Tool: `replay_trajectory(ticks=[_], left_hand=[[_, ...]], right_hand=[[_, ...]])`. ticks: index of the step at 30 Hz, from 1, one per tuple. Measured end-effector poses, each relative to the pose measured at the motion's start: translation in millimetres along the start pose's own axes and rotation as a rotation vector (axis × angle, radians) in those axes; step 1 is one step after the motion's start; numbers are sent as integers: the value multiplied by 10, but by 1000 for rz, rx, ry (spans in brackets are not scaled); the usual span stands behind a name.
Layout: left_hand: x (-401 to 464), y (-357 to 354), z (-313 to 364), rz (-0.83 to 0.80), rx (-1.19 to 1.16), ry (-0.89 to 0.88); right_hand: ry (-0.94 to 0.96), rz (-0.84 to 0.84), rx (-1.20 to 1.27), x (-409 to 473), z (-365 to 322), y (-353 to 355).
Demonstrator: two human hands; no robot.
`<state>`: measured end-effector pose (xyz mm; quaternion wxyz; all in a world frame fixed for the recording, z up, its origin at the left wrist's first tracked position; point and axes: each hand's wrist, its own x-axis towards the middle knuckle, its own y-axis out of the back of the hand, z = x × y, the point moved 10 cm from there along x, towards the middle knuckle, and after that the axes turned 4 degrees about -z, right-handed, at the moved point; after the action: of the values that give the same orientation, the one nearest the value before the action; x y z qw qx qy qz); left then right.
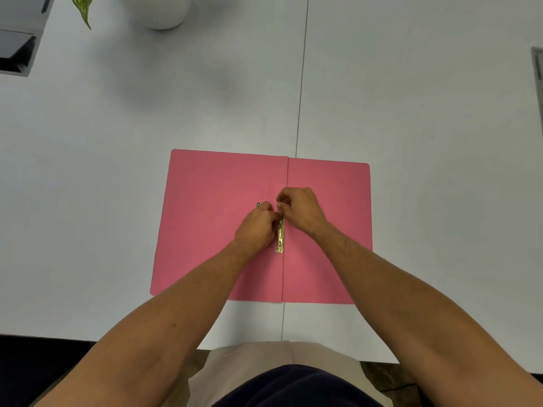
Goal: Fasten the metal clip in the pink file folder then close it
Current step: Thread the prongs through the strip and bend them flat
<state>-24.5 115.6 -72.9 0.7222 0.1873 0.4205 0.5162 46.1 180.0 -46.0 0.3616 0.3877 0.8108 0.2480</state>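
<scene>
The pink file folder (211, 230) lies open and flat on the white table, its spine fold running down the middle. A gold metal clip (280, 237) sits along that fold; only its lower half shows. My left hand (258, 226) pinches the clip from the left near its middle. My right hand (301, 210) grips the clip's upper end from the right, fingers curled over it. A small metal prong tip (258, 204) pokes out just beyond my left fingers. The top of the clip is hidden under both hands.
The white table (411, 113) has a seam running down its centre. A white plant pot (160, 10) with a green leaf stands at the back left. A grey tray (17, 51) sits at the far left edge, and the table's front edge lies close to my body.
</scene>
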Motion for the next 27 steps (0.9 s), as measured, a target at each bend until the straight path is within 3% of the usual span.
replay_trajectory(ticks=[7,18,27], left_hand=[[8,12,19,-3,28,5],[-15,21,50,29,140,-1],[-10,-2,4,30,142,2]], right_hand=[[54,-154,-170,133,-180,-117],[99,-98,-243,192,-180,-94],[-158,104,119,157,288,82]])
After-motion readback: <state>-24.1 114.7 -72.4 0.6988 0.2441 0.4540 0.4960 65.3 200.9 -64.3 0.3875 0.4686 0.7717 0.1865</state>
